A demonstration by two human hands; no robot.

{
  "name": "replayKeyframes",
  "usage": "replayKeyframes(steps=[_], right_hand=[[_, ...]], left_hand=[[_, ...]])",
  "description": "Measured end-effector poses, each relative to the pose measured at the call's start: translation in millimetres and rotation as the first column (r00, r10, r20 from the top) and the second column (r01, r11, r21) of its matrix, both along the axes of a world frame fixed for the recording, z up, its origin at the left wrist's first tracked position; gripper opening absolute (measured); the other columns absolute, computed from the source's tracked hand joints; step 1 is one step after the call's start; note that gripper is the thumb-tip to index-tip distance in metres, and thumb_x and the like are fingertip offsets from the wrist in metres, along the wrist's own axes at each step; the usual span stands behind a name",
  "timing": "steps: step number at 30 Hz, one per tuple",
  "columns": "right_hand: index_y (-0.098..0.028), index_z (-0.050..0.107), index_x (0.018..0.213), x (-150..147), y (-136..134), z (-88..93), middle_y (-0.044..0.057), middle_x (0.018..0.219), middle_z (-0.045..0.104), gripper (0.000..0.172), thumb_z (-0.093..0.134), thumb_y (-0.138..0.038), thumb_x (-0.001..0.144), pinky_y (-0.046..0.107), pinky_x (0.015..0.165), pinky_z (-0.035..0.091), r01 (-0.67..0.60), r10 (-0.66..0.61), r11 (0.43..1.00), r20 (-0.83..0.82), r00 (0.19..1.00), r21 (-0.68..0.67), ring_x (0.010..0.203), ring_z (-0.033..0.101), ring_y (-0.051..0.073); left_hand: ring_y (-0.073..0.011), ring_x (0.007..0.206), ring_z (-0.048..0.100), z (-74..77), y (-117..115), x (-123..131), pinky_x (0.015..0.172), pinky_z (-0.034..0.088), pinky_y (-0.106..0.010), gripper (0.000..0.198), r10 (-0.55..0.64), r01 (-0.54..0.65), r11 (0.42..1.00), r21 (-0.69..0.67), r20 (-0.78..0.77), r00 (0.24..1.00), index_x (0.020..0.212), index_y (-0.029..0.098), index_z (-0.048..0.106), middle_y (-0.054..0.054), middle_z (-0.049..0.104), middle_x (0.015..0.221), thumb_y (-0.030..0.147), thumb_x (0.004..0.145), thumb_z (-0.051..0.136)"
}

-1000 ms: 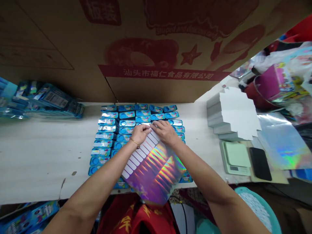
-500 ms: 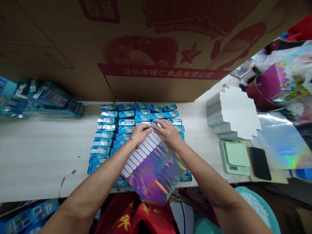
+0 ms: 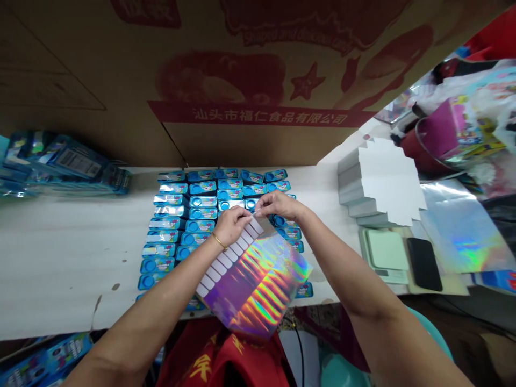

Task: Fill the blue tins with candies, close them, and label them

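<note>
A holographic sticker sheet [image 3: 258, 282] with a row of white strips along its left edge lies over a grid of small blue packets [image 3: 189, 215] on the white table [image 3: 60, 252]. My left hand [image 3: 230, 224] pinches the sheet's top corner. My right hand [image 3: 278, 205] is closed in a pinch just above it, lifting what looks like a thin clear strip from the sheet's top edge. Both hands hover over the middle rows of packets.
A large printed cardboard box [image 3: 242, 80] stands behind the packets. A stack of white cut cards [image 3: 382, 180] sits right, with a scale [image 3: 385, 252], black phone [image 3: 424, 263] and holographic sheets [image 3: 463, 226]. More blue packages [image 3: 64, 161] lie far left.
My right hand has risen from the sheet's top edge, pulling a thin strip up and right. The left hand stays pinched on the corner. The view shifted slightly.
</note>
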State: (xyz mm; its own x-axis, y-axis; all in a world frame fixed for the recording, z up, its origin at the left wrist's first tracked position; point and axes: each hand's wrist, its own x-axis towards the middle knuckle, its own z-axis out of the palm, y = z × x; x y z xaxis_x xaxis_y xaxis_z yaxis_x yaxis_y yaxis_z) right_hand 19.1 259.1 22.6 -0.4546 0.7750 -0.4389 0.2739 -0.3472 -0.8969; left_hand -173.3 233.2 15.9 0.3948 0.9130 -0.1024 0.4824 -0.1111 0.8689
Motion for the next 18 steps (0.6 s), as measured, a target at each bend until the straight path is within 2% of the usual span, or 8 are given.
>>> replayKeyframes(steps=[2, 3, 5, 7, 10, 13, 16, 18], right_hand=[[-0.013, 0.062, 0.068, 7, 1, 3.7, -0.001, 0.059, 0.056, 0.025, 0.069, -0.036, 0.061, 0.025, 0.054, 0.04, 0.06, -0.073, 0.984, 0.073, 0.995, 0.167, 0.055, 0.049, 0.01], [-0.014, 0.062, 0.071, 9, 1, 6.7, 0.0, 0.064, 0.057, 0.023, 0.067, -0.035, 0.064, 0.025, 0.056, 0.041, 0.092, -0.129, 0.95, 0.108, 0.986, 0.298, 0.058, 0.05, 0.01], [-0.016, 0.064, 0.081, 7, -2, 13.8, 0.003, 0.079, 0.06, 0.018, 0.061, -0.032, 0.072, 0.028, 0.063, 0.041, 0.063, -0.206, 0.81, 0.183, 0.961, 0.583, 0.07, 0.052, 0.013], [-0.02, 0.065, 0.087, 0, -7, 19.6, 0.005, 0.09, 0.06, 0.015, 0.056, -0.028, 0.078, 0.031, 0.071, 0.04, -0.134, -0.203, 0.615, 0.32, 0.926, 0.777, 0.081, 0.051, 0.016], [-0.023, 0.063, 0.093, -11, -18, 19.8, 0.006, 0.096, 0.06, 0.017, 0.049, -0.025, 0.083, 0.035, 0.073, 0.036, -0.489, -0.192, 0.352, 0.573, 0.797, 0.798, 0.088, 0.048, 0.019], [-0.022, 0.057, 0.106, -12, -28, 10.0, 0.006, 0.108, 0.056, 0.025, 0.043, -0.019, 0.086, 0.035, 0.074, 0.034, -0.638, -0.226, 0.197, 0.667, 0.71, 0.745, 0.094, 0.046, 0.02], [-0.021, 0.054, 0.108, -6, -37, -0.9, 0.006, 0.112, 0.055, 0.027, 0.038, -0.017, 0.087, 0.033, 0.073, 0.035, -0.668, -0.228, 0.128, 0.678, 0.699, 0.733, 0.093, 0.046, 0.018], [-0.02, 0.055, 0.107, -4, -40, -4.1, 0.007, 0.112, 0.055, 0.025, 0.038, -0.021, 0.088, 0.033, 0.073, 0.035, -0.62, -0.264, 0.163, 0.639, 0.722, 0.767, 0.091, 0.047, 0.018]], left_hand=[[-0.0163, 0.075, 0.058, 0.0, 0, -1, 0.072, 0.044, -0.029, 0.011, 0.028, -0.028, 0.999, 0.015, -0.02, 0.999, 0.073, 0.017, 0.063, -0.003, 0.065, 0.076, 0.023, 0.072, 0.054], [-0.0162, 0.075, 0.058, 0.1, 1, -1, 0.072, 0.044, -0.029, 0.011, 0.041, -0.041, 0.999, 0.013, -0.022, 0.999, 0.073, 0.017, 0.063, -0.003, 0.065, 0.076, 0.022, 0.072, 0.053], [-0.0161, 0.074, 0.058, 0.6, 2, -2, 0.072, 0.044, -0.029, 0.012, 0.055, -0.055, 0.998, 0.0, -0.015, 0.998, 0.073, 0.017, 0.063, -0.003, 0.065, 0.075, 0.023, 0.072, 0.052], [-0.0161, 0.073, 0.058, 1.7, 3, -2, 0.071, 0.044, -0.029, 0.012, 0.061, -0.061, 0.998, -0.012, -0.003, 0.998, 0.072, 0.016, 0.063, -0.003, 0.065, 0.074, 0.024, 0.071, 0.053], [-0.0153, 0.069, 0.057, 3.6, 3, 0, 0.068, 0.044, -0.027, 0.012, 0.088, -0.087, 0.995, -0.046, 0.034, 0.996, 0.07, 0.017, 0.063, -0.001, 0.064, 0.07, 0.025, 0.069, 0.054], [-0.0141, 0.065, 0.056, 4.7, 2, -1, 0.063, 0.044, -0.025, 0.012, 0.127, -0.114, 0.985, -0.131, 0.093, 0.988, 0.066, 0.016, 0.062, 0.0, 0.063, 0.065, 0.025, 0.068, 0.055], [-0.0144, 0.066, 0.057, 5.9, 2, -2, 0.065, 0.045, -0.025, 0.012, 0.147, -0.123, 0.975, -0.184, 0.122, 0.982, 0.067, 0.016, 0.062, 0.0, 0.064, 0.067, 0.025, 0.067, 0.055], [-0.0153, 0.069, 0.058, 7.8, 2, -2, 0.067, 0.044, -0.026, 0.013, 0.147, -0.124, 0.975, -0.186, 0.114, 0.983, 0.068, 0.015, 0.063, -0.002, 0.065, 0.07, 0.025, 0.067, 0.056]])
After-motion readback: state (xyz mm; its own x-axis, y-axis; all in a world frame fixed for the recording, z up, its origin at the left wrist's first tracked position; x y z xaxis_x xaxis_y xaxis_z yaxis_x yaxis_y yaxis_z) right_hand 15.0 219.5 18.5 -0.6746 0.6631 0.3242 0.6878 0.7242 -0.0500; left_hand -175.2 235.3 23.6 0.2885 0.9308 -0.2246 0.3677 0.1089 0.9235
